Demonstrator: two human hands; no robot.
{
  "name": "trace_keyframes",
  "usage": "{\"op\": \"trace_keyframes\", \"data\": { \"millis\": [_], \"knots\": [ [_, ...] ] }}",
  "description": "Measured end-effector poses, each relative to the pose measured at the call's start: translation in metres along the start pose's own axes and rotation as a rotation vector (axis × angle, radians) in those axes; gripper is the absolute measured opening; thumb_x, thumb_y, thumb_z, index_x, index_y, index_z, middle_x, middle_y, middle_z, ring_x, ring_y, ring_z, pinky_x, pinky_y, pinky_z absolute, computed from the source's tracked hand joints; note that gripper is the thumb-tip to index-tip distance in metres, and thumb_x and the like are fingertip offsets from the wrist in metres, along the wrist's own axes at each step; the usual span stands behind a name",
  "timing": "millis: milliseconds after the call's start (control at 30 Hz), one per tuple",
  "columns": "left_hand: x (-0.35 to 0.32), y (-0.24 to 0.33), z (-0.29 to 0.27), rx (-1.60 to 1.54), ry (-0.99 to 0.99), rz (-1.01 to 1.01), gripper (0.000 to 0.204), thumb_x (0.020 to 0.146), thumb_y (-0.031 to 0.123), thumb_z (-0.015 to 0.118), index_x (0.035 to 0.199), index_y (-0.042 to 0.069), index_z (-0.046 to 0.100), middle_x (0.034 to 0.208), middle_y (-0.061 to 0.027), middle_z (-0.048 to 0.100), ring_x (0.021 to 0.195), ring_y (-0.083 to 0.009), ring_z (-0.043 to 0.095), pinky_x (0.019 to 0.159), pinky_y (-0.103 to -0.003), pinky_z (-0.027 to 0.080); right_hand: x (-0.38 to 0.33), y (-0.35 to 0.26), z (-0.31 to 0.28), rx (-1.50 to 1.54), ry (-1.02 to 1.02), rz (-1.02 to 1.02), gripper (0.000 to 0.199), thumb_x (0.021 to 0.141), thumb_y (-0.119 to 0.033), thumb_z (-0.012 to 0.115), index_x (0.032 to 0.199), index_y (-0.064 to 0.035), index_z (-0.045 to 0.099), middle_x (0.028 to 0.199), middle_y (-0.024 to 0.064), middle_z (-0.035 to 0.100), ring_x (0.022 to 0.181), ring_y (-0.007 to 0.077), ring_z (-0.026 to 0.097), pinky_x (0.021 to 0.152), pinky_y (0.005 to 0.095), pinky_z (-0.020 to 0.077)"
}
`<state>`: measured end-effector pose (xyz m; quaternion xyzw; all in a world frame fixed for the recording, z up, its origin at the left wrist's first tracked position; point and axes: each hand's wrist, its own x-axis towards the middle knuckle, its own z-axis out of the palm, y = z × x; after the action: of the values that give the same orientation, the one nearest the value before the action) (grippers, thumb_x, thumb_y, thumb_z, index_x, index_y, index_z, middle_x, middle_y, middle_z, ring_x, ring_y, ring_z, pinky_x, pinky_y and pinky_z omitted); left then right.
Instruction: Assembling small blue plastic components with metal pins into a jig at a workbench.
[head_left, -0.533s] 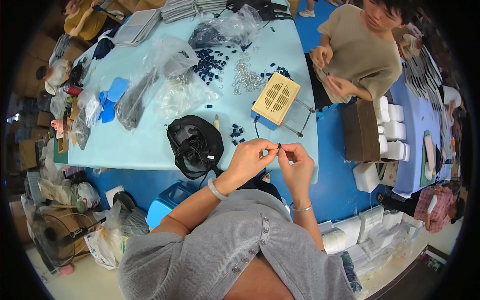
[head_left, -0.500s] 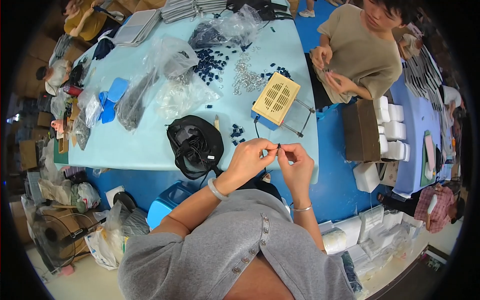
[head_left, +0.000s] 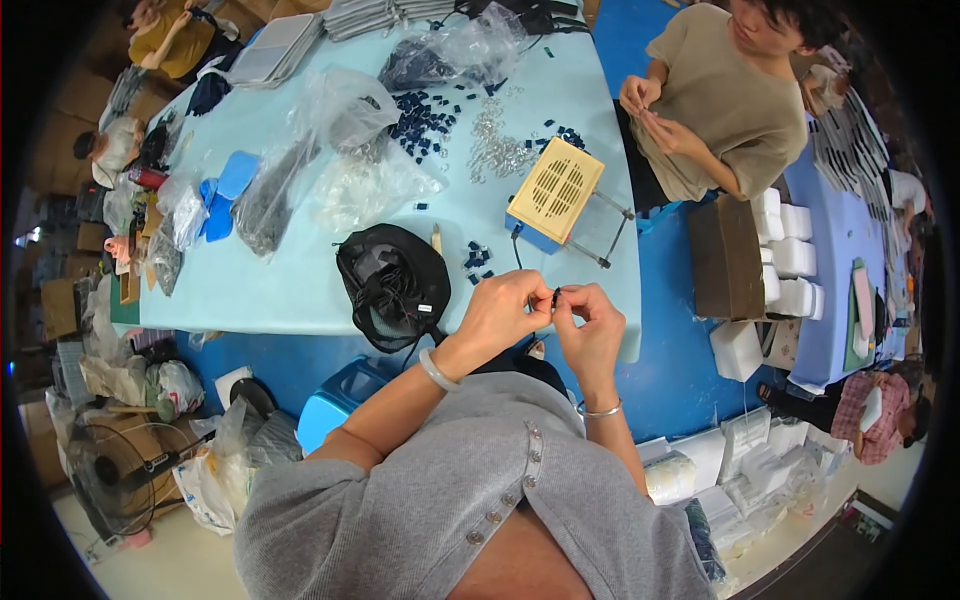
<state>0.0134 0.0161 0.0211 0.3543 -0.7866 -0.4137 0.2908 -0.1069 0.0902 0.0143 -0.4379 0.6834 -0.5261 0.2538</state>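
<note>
Just off the table's near edge, my left hand (head_left: 500, 312) and my right hand (head_left: 592, 325) meet fingertip to fingertip. Pinched between them is a small black piece (head_left: 556, 296), too small to name. Beyond my left hand lies a little cluster of dark blue pieces (head_left: 478, 262). A black mesh bag (head_left: 393, 287) with dark cords inside slumps on the table to the left. Past my right hand stands a cream and blue box-shaped device (head_left: 556, 188) with a slotted top and a metal frame at its side.
Farther up the pale blue-green table (head_left: 230, 290) lie a pile of dark blue pieces (head_left: 425, 120), a heap of small clear or silvery bits (head_left: 497, 150) and clear plastic bags (head_left: 370, 195). A co-worker (head_left: 725, 95) stands at the right edge, near a cardboard box (head_left: 722, 262).
My hands stay together, and the black piece shows a little more between my fingertips. The co-worker's hands have risen slightly and come closer together. The view has shifted a little.
</note>
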Motion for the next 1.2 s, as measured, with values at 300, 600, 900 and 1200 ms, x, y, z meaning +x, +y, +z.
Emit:
{"op": "trace_keyframes", "data": {
  "millis": [300,600,900,1200],
  "knots": [
    [0.001,-0.002,0.001,-0.233,-0.08,-0.29,0.009,0.075,0.008,0.066,0.08,0.001,0.062,0.061,0.0013,0.055,0.052,-0.0025,0.04,0.046,-0.021,0.033,0.001,0.008,-0.006,0.389,-0.073,0.299,0.006,0.082,-0.002,0.061,0.085,0.0013,0.057,0.081,0.0059,0.063,0.073,0.0103,0.061,0.069,0.024,0.0514],
    [0.002,-0.006,0.007,-0.405,-0.055,-0.326,0.009,0.08,0.009,0.064,0.085,0.001,0.064,0.068,0.0037,0.058,0.057,-0.0009,0.041,0.051,-0.018,0.034,0.003,0.013,-0.011,0.739,-0.194,0.439,0.017,0.084,-0.003,0.06,0.099,-0.0023,0.053,0.087,0.0041,0.059,0.077,0.0118,0.06,0.073,0.0269,0.053],
    [0.004,-0.015,0.016,-0.395,-0.017,-0.279,0.012,0.078,0.013,0.065,0.085,0.004,0.065,0.071,-0.0002,0.065,0.049,-0.0039,0.042,0.045,-0.022,0.034,0.005,0.011,-0.011,0.625,-0.1,0.363,0.016,0.079,0.002,0.064,0.089,-0.0034,0.053,0.08,0.0012,0.057,0.074,0.0097,0.059,0.068,0.0215,0.0489],
    [0.006,-0.014,0.019,-0.357,-0.05,-0.243,0.012,0.08,0.013,0.064,0.088,0.005,0.066,0.074,-0.0016,0.067,0.045,-0.0039,0.043,0.043,-0.021,0.034,0.011,0.019,-0.025,0.532,-0.123,0.426,0.011,0.082,0.001,0.062,0.091,-0.0011,0.056,0.082,0.0037,0.061,0.075,0.0107,0.06,0.071,0.0222,0.0487]
  ]
}}
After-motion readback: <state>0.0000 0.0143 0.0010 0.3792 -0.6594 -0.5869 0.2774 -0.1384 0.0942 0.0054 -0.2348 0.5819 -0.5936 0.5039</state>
